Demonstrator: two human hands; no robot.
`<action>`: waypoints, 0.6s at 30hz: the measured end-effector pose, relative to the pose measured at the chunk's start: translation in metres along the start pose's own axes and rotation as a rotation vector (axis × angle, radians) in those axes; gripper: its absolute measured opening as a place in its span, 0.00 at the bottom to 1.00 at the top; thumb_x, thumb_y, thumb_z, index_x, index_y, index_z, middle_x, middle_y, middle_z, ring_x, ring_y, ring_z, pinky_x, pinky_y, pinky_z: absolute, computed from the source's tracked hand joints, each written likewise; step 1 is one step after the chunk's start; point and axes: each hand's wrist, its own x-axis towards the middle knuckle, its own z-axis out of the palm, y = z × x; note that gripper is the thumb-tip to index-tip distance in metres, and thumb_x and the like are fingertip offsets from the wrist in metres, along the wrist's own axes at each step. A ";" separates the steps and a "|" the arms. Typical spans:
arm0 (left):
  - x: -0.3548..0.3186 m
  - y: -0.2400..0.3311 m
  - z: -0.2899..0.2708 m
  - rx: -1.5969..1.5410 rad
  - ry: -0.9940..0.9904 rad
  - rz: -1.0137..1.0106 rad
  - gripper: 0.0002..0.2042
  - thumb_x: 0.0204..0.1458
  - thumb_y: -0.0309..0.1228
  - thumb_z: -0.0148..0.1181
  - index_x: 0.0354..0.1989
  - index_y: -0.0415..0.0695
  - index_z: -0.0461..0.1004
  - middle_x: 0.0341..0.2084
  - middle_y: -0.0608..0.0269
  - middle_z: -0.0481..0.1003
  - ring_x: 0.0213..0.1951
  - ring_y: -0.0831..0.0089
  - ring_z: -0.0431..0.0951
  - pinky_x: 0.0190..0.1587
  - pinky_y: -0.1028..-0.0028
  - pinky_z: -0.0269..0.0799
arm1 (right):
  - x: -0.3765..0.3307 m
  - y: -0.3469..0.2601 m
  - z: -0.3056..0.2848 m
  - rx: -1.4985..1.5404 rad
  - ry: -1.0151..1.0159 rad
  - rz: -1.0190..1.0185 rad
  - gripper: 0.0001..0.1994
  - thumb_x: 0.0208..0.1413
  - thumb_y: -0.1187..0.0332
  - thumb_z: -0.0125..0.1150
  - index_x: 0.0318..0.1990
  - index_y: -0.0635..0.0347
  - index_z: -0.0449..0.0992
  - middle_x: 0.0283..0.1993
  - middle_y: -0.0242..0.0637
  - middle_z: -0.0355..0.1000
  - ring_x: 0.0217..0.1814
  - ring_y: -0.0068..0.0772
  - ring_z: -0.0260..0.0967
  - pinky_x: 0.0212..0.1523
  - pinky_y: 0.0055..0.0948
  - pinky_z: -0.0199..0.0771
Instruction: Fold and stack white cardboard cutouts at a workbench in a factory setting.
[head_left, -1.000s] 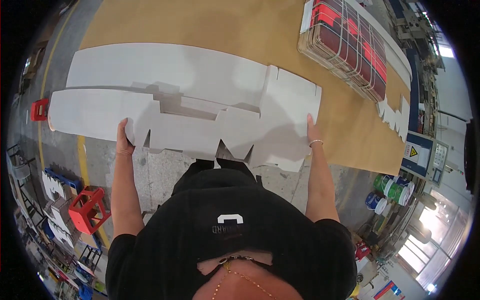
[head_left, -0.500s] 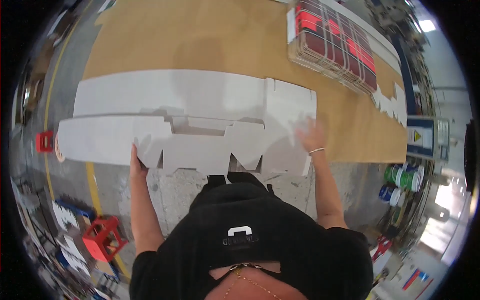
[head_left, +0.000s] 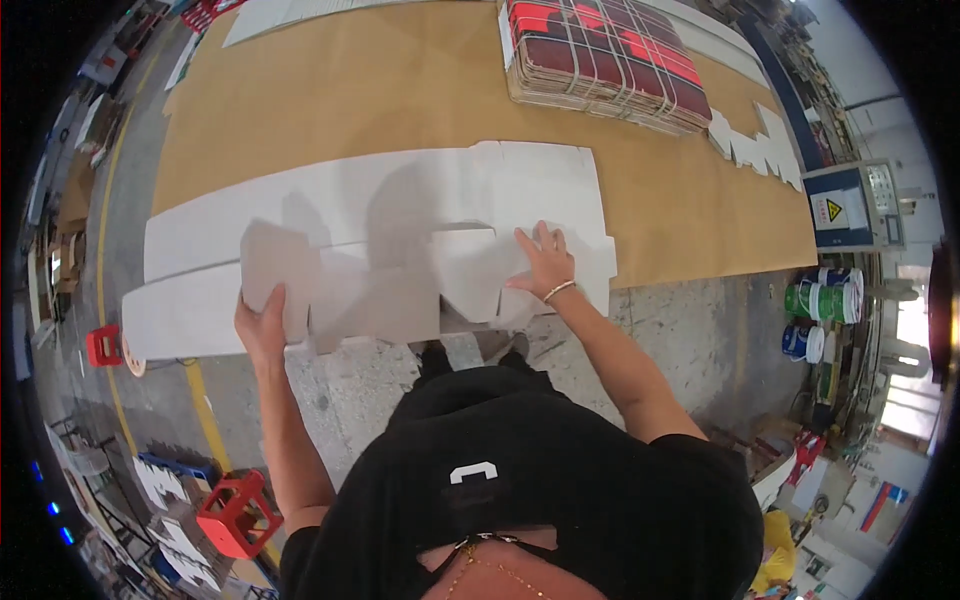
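- Laying white die-cut carton blank (head_left: 400, 215) flat on brown cardboard sheet (head_left: 400, 90).
- Left hand (head_left: 262, 325) pinching its near edge; right hand (head_left: 543, 262) open, pressing flat.
- Next, likely: squaring edges.

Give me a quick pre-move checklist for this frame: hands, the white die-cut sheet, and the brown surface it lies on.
1. Left hand grips the near edge of the white die-cut cardboard sheet: ok.
2. Right hand lies flat on the sheet, fingers spread: ok.
3. Sheet fully supported by the brown board surface: not ok, its near edge overhangs the concrete floor.
4. Sheet apart from the strapped red carton stack: ok.
5. How many sheets lie stacked: cannot tell.
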 end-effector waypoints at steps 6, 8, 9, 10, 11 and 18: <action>-0.103 0.158 0.123 0.881 -0.079 0.502 0.23 0.44 0.24 0.49 0.53 0.41 0.62 0.42 0.48 0.70 0.37 0.56 0.75 0.35 0.63 0.72 | 0.000 0.008 -0.022 0.004 -0.031 0.007 0.46 0.28 0.43 0.69 0.61 0.35 0.55 0.66 0.46 0.43 0.64 0.64 0.42 0.52 0.54 0.61; -0.109 0.172 0.131 0.943 -0.088 0.579 0.22 0.43 0.25 0.51 0.51 0.41 0.65 0.36 0.46 0.71 0.35 0.59 0.75 0.34 0.64 0.73 | 0.000 0.012 -0.019 0.043 -0.014 0.041 0.46 0.28 0.47 0.71 0.61 0.37 0.54 0.66 0.45 0.42 0.65 0.64 0.40 0.52 0.55 0.59; -0.101 0.177 0.125 0.842 -0.116 0.463 0.21 0.44 0.27 0.52 0.50 0.40 0.66 0.36 0.45 0.72 0.36 0.59 0.76 0.35 0.64 0.73 | 0.001 0.014 -0.019 0.046 -0.009 0.041 0.46 0.28 0.47 0.71 0.61 0.37 0.54 0.66 0.45 0.42 0.65 0.64 0.40 0.52 0.55 0.59; -0.090 0.179 0.116 0.738 -0.145 0.351 0.19 0.45 0.29 0.53 0.48 0.40 0.67 0.36 0.44 0.72 0.36 0.58 0.76 0.35 0.65 0.73 | 0.002 0.016 -0.020 0.049 -0.023 0.057 0.47 0.28 0.47 0.71 0.61 0.37 0.54 0.66 0.45 0.42 0.65 0.64 0.39 0.52 0.57 0.58; -0.071 0.170 0.097 0.668 -0.149 0.082 0.19 0.47 0.31 0.54 0.49 0.39 0.67 0.37 0.46 0.73 0.37 0.58 0.76 0.36 0.66 0.73 | 0.002 0.018 -0.021 0.050 -0.038 0.075 0.47 0.28 0.47 0.71 0.61 0.37 0.54 0.67 0.46 0.41 0.66 0.64 0.37 0.53 0.58 0.56; -0.006 -0.056 -0.005 -0.697 -0.045 -0.298 0.27 0.45 0.31 0.61 0.55 0.36 0.61 0.50 0.55 0.67 0.53 0.65 0.65 0.56 0.69 0.58 | -0.001 0.027 -0.015 0.049 -0.026 0.049 0.48 0.27 0.46 0.71 0.62 0.35 0.53 0.67 0.48 0.41 0.66 0.66 0.38 0.55 0.54 0.58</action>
